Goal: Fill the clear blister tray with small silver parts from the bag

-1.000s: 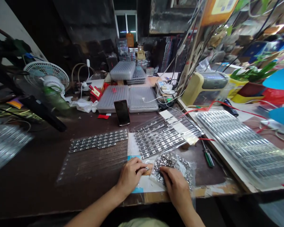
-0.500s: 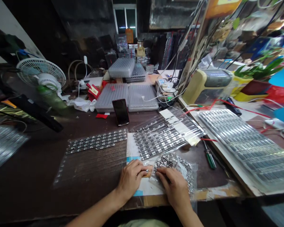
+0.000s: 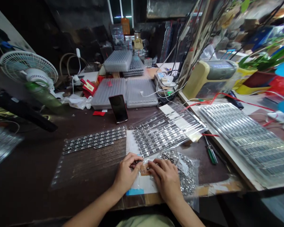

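My left hand (image 3: 126, 172) is closed in a pinch on a small dark metal part (image 3: 139, 161), its exact kind too small to tell. My right hand (image 3: 167, 178) has its fingers pressed together at a small shiny metal piece (image 3: 148, 168). Between the fingertips lies a small orange-brown block (image 3: 144, 171) on a white sheet (image 3: 144, 184). Partly under my right hand, a clear plastic bag (image 3: 191, 176) holds many loose shiny metal pieces. Ahead of my hands, a clear ribbed tray (image 3: 163, 135) carries rows of metal connector-like parts. Another clear tray (image 3: 85, 167) at left is partly filled with such rows.
A phone (image 3: 118, 108) stands upright beyond the trays. Stacked clear trays (image 3: 109, 93) lie behind it. A green-handled screwdriver (image 3: 211, 154) is right of the bag. A long filled tray (image 3: 246, 142) covers the right-hand board. A fan (image 3: 29, 69) stands far left.
My right hand has moved left, away from the bag's loose pieces to the orange-brown block. My left hand has shifted slightly forward and left. The camera view has tilted a little.
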A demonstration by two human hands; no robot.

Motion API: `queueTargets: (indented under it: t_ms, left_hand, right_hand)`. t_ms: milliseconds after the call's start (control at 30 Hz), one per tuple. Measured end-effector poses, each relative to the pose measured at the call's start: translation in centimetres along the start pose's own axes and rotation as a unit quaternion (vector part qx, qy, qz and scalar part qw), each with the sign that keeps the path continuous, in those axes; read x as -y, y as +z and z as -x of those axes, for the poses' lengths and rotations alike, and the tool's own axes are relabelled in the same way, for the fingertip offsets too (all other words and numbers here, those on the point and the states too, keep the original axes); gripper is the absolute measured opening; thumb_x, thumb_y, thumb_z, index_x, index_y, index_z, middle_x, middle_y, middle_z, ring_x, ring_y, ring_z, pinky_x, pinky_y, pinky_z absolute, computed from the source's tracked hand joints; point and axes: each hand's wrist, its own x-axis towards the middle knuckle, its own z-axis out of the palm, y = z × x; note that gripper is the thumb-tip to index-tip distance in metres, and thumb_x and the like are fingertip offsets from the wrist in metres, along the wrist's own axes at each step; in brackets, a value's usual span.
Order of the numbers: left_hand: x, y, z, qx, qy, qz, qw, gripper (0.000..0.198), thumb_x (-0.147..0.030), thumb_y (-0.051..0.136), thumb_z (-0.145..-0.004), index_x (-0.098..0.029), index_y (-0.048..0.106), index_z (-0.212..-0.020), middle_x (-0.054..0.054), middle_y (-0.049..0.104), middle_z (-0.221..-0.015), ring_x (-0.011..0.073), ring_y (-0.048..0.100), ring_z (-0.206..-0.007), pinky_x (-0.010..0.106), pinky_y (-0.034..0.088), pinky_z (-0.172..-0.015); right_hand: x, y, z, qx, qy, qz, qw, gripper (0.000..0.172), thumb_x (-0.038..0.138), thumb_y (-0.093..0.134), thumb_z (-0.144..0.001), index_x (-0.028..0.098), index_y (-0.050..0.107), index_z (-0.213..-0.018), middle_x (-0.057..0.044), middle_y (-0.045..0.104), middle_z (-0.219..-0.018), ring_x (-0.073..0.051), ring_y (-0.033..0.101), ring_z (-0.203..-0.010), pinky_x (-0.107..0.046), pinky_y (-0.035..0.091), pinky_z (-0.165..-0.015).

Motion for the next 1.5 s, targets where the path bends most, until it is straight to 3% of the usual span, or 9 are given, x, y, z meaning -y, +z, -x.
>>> queueTargets:
  t_ms: [200, 400, 733, 967, 1067, 1167, 1267, 1367, 1500]
  left_hand:
    - [-1.1, 0.4, -0.6, 0.043, 0.073, -0.058, 0.995, 0.012, -0.018, 0.061, -0.083, -0.022, 0.07, -0.09, 0.003, 0.065, -0.086, 0.0165, 0.062, -0.082, 0.026, 0.05, -0.072]
    - [-0.7, 2.4, -0.1, 0.058, 0.18, -0.107, 0.976, 0.012, -0.022, 0.064, -0.083, -0.022, 0.07, -0.094, 0.004, 0.066, -0.086, 0.0172, 0.06, -0.082, 0.029, 0.049, -0.075]
    - [0.0, 2.6, -0.2, 0.071, 0.178, -0.111, 0.975, 0.011, -0.016, 0.065, -0.081, -0.02, 0.069, -0.091, 0.004, 0.066, -0.086, 0.0175, 0.06, -0.082, 0.03, 0.05, -0.075]
    - [-0.4, 2.8, 0.0, 0.076, 0.165, -0.087, 0.979, 0.012, -0.015, 0.064, -0.082, -0.021, 0.07, -0.09, 0.004, 0.067, -0.084, 0.0171, 0.061, -0.081, 0.029, 0.051, -0.074]
    - [-0.4, 1.1, -1.3, 0.027, 0.156, -0.096, 0.983, 0.012, -0.018, 0.061, -0.084, -0.022, 0.071, -0.09, 0.004, 0.068, -0.084, 0.0172, 0.061, -0.082, 0.029, 0.049, -0.074]
    - [0.7, -2.6, -3.6, -0.064, 0.12, -0.192, 0.972, 0.01, -0.022, 0.061, -0.084, -0.023, 0.071, -0.088, 0.004, 0.069, -0.088, 0.0197, 0.06, -0.086, 0.035, 0.045, -0.08]
    - [3.0, -6.4, -5.4, -0.132, 0.07, -0.307, 0.94, 0.007, -0.028, 0.066, -0.08, -0.026, 0.072, -0.082, 0.003, 0.066, -0.092, 0.0228, 0.057, -0.091, 0.039, 0.041, -0.083]
    - [5.4, -8.9, -5.6, -0.155, 0.048, -0.364, 0.917, 0.009, -0.033, 0.066, -0.08, -0.028, 0.073, -0.082, 0.003, 0.063, -0.098, 0.0243, 0.054, -0.094, 0.039, 0.038, -0.083]
    - [6.6, -10.2, -4.2, -0.158, 0.046, -0.388, 0.907, 0.011, -0.032, 0.062, -0.082, -0.029, 0.073, -0.084, 0.003, 0.062, -0.1, 0.0248, 0.053, -0.094, 0.04, 0.036, -0.084]
  right_hand:
    - [-2.5, -1.5, 0.9, 0.007, -0.048, 0.083, 0.995, 0.022, 0.026, 0.047, -0.092, 0.027, 0.066, -0.104, -0.002, 0.066, -0.098, -0.018, 0.052, -0.09, -0.031, 0.034, -0.077]
    - [-1.9, -1.7, 0.8, 0.007, -0.023, 0.067, 0.997, 0.016, 0.024, 0.048, -0.091, 0.024, 0.065, -0.089, -0.001, 0.065, -0.085, -0.016, 0.051, -0.081, -0.031, 0.032, -0.076]
    - [-1.9, -1.7, 0.9, -0.015, 0.005, -0.02, 1.0, 0.013, 0.018, 0.05, -0.086, 0.021, 0.062, -0.084, -0.002, 0.062, -0.082, -0.016, 0.052, -0.079, -0.03, 0.037, -0.072]
    - [-2.1, -1.9, 0.7, -0.039, -0.023, -0.049, 0.998, 0.011, 0.02, 0.053, -0.088, 0.023, 0.063, -0.091, -0.002, 0.066, -0.084, -0.015, 0.058, -0.079, -0.03, 0.043, -0.073]
    - [-2.0, -2.1, 0.6, -0.039, -0.017, -0.057, 0.997, 0.011, 0.021, 0.052, -0.088, 0.023, 0.062, -0.091, -0.002, 0.068, -0.087, -0.016, 0.061, -0.082, -0.032, 0.045, -0.075]
    - [-1.7, -2.1, 0.4, -0.032, -0.023, -0.062, 0.997, 0.012, 0.022, 0.051, -0.088, 0.023, 0.063, -0.091, -0.002, 0.068, -0.085, -0.016, 0.062, -0.08, -0.031, 0.044, -0.072]
    - [-1.0, -1.7, 0.1, -0.018, -0.025, -0.072, 0.997, 0.011, 0.026, 0.053, -0.089, 0.023, 0.063, -0.086, -0.001, 0.068, -0.08, -0.014, 0.061, -0.074, -0.029, 0.041, -0.067]
    - [-0.1, -0.9, -0.2, 0.0, -0.011, -0.082, 0.997, 0.012, 0.028, 0.055, -0.088, 0.024, 0.064, -0.081, 0.001, 0.068, -0.077, -0.014, 0.058, -0.072, -0.029, 0.038, -0.068]
    - [0.8, 0.1, -0.5, 0.0, -0.004, -0.072, 0.997, 0.012, 0.028, 0.057, -0.088, 0.027, 0.068, -0.084, 0.002, 0.069, -0.082, -0.014, 0.055, -0.077, -0.031, 0.035, -0.073]
